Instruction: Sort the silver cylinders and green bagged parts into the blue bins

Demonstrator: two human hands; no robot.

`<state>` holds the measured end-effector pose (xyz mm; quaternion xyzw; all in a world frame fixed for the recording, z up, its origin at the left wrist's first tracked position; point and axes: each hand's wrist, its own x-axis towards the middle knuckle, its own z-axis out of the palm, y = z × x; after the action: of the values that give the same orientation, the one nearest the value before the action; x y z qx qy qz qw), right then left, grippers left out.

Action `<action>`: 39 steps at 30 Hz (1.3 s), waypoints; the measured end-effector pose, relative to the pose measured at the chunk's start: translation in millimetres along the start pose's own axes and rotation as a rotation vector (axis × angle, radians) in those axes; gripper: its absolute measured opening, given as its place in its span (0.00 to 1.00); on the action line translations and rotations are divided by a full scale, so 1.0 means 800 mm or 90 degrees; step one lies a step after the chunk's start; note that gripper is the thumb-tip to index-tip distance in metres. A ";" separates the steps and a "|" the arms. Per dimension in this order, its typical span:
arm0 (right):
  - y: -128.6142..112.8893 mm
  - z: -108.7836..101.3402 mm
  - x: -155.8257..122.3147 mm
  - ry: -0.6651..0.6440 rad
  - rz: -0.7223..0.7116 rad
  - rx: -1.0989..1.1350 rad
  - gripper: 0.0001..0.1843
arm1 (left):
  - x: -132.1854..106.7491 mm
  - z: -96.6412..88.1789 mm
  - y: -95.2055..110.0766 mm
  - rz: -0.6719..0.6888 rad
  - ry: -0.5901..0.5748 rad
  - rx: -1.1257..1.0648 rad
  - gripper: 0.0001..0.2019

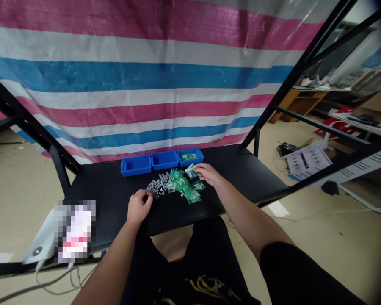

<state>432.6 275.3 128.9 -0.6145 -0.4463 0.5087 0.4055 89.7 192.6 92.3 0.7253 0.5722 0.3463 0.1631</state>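
Rests left hand (140, 206) beside grey pieces (158, 184); pinches small clear packet (190, 170) in right hand (208, 173).
Has, at far left, a white device (46, 235) at the near corner of the black table (98, 186), next to a pixelated item (78, 233). Then, toward the striped sheet (152, 76), has the left blue bin (136, 170). Curls left fingers at the near edge of the scattered grey pieces, with thumb and forefinger close together; cannot tell whether gripping anything. Behind those, has the middle blue bin (165, 165); just right, touching them, a heap of green packets (182, 185). Farther right, has more packets inside the right blue bin (192, 162). Grasps the clear packet between right thumb and fingers, in front of that bin, near the heap's far right side.
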 end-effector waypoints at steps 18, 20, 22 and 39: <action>-0.029 -0.011 0.011 0.204 -0.320 -0.755 0.21 | 0.000 0.000 0.000 -0.006 -0.003 0.002 0.12; -0.021 -0.016 -0.001 0.131 -0.306 -0.714 0.21 | 0.001 0.000 0.000 -0.008 -0.002 0.005 0.12; -0.012 -0.022 -0.011 -0.031 -0.258 -0.670 0.24 | 0.001 0.000 0.000 -0.007 -0.003 0.007 0.12; -0.033 -0.057 0.063 0.093 -0.313 -0.245 0.15 | 0.001 0.000 0.001 -0.009 0.000 0.008 0.12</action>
<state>478.1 329.1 147.5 -0.5887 -0.6393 0.2565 0.4230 90.2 192.9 92.7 0.7224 0.5793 0.3418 0.1606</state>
